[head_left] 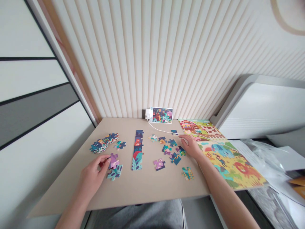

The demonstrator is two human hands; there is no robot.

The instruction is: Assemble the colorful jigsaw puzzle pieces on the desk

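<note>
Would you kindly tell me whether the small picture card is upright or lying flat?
Upright: the picture card rests on the table, its top rising before the ridged wall.

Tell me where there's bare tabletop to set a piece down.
A broad bare patch lies between the puzzle strip and the near edge of the table. A narrower lane separates the strip from the pink-and-navy piece. It's crowded around the piled pieces, the purple piece in the left hand, and the loose cluster beside the right hand.
</note>
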